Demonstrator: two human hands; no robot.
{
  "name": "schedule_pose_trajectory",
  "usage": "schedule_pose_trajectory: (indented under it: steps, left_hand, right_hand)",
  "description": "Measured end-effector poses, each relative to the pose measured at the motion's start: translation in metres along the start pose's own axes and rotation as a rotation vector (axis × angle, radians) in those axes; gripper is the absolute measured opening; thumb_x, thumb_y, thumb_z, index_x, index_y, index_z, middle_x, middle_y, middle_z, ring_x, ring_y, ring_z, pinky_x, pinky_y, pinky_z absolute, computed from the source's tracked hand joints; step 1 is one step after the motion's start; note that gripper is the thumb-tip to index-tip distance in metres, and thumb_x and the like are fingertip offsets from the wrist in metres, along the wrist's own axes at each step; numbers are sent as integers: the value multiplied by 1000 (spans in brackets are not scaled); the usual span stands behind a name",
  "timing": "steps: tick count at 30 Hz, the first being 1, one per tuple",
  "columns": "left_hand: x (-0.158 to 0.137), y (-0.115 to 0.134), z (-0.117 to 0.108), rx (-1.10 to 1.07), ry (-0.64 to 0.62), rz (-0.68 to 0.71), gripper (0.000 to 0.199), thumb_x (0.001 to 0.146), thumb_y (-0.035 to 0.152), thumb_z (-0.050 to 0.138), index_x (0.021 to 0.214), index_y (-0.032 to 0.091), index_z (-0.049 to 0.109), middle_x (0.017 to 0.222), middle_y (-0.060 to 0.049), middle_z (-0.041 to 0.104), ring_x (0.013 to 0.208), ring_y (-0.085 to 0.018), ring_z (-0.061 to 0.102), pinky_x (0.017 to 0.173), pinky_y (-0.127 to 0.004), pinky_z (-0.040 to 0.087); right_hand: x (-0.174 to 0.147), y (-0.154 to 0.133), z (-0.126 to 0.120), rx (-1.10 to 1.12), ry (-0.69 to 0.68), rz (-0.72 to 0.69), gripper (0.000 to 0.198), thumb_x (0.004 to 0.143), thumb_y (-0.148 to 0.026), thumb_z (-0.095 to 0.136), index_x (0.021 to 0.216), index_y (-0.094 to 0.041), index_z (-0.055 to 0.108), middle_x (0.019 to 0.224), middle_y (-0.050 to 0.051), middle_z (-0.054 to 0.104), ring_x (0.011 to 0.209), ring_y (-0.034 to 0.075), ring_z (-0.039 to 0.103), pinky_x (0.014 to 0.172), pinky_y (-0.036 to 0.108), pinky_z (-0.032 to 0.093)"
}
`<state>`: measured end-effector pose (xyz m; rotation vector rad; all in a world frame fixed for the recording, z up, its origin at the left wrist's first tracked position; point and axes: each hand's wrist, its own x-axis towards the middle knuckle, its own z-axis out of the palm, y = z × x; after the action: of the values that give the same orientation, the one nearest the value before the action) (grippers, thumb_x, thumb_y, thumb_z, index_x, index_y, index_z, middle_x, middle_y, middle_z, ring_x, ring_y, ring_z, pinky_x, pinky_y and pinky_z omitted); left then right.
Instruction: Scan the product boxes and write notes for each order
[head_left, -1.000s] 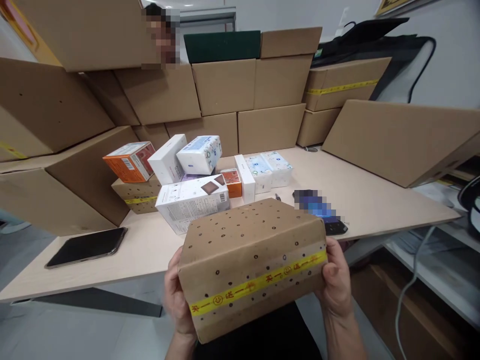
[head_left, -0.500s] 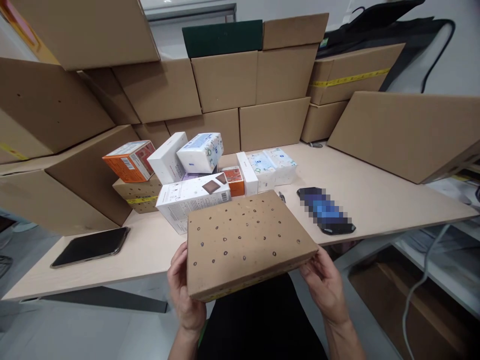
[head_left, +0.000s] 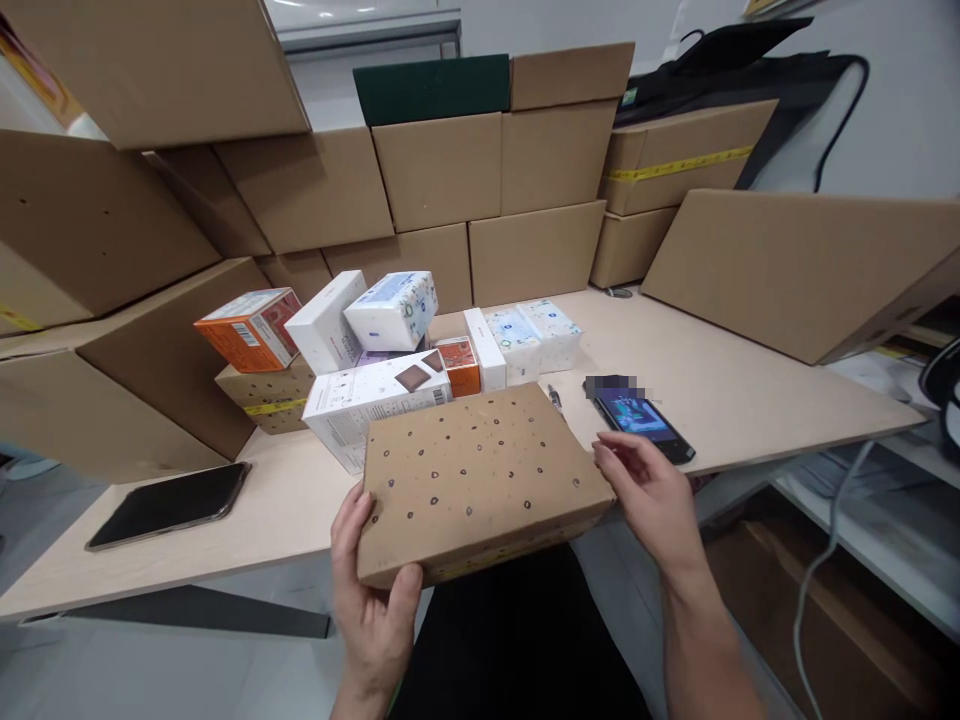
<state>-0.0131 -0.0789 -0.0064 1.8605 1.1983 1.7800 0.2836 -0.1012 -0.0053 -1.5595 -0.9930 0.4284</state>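
Observation:
A brown cardboard box (head_left: 465, 470) dotted with small dark rings lies tilted across the near table edge. My left hand (head_left: 375, 590) grips its left front corner, thumb on the front face and fingers along the left side. Beside the box's right corner is my right hand (head_left: 645, 490), off the cardboard, its fingers bent loosely and slightly apart with nothing visible in them. Just beyond that hand a handheld device (head_left: 637, 415) with a lit screen lies on the table. Behind the box stands a white carton (head_left: 367, 400) with brown squares printed on it.
On the table (head_left: 750, 400) are orange boxes (head_left: 244, 335), a white box (head_left: 326, 322), wrapped tissue packs (head_left: 394, 310), a pen (head_left: 554, 398) and a dark phone (head_left: 169, 505). Stacked cardboard boxes (head_left: 442, 170) wall off the back. A large carton (head_left: 795, 270) leans at right.
My right hand has let go of the box's right corner and risen beside it, toward the device. My left thumb has come round onto the front face. The view has shifted slightly.

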Motion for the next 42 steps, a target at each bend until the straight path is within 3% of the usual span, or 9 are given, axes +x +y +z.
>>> schedule_pose_trajectory:
  steps: [4,9,13,16,21,23,25,32,42]
  left_hand:
    - [5,15,5,1,68,112,58,82,29,69,138,27,52,146,-8,49,138,-31,45,118,-52,34]
    - [3,28,12,41,159,285,58,75,18,72,129,32,60,142,-5,49,135,-34,47,115,-61,36]
    - [0,31,15,222,133,398,54,73,16,76,124,31,65,131,-6,58,136,-39,44,112,-64,35]
    - [-1,31,15,338,78,430,55,72,17,80,123,30,67,121,-7,66,135,-40,44,112,-62,34]
    - [8,38,15,426,-16,480,32,78,16,77,109,22,71,105,-8,72,119,-35,57,103,-56,42]
    - [12,42,15,439,-22,518,28,78,15,78,105,17,71,104,-10,72,117,-34,58,100,-52,45]
    - [15,44,16,439,-23,546,26,77,14,79,102,13,71,104,-11,71,115,-33,58,98,-48,46]
    - [13,40,16,446,-26,545,23,78,13,78,101,13,71,106,-11,70,117,-33,57,99,-47,46]
    - [13,42,19,419,-7,530,21,79,12,77,99,12,71,106,-11,69,118,-32,56,99,-46,44]
  right_hand:
    - [44,-24,11,-620,-200,35,34,91,-44,57,110,-16,64,91,12,71,87,25,68,77,34,49]
    - [67,-32,28,-751,-262,84,16,82,-32,64,77,-17,64,81,19,70,86,33,68,70,37,44]
    - [69,-23,23,-656,-262,63,23,81,-29,62,61,-21,54,67,11,67,77,29,67,66,34,43]
    - [68,-19,11,-529,-185,59,29,89,-42,51,69,-22,54,63,6,65,64,21,65,58,30,45]
    - [61,-43,-3,251,112,-41,27,86,-48,61,85,-24,51,63,-2,64,48,14,58,45,25,46]
    - [57,-63,0,441,87,-115,20,87,-42,62,85,-25,53,63,-4,63,47,12,56,43,23,44]
    - [53,-83,10,528,-53,-169,14,90,-38,60,89,-24,58,64,-3,63,49,11,57,43,23,44]
    - [53,-111,43,320,-484,-168,21,96,-41,56,100,-22,61,76,-3,64,58,7,57,50,20,44]
    - [55,-109,43,181,-500,-167,19,98,-40,51,94,-22,56,70,-5,61,55,7,53,52,21,41]
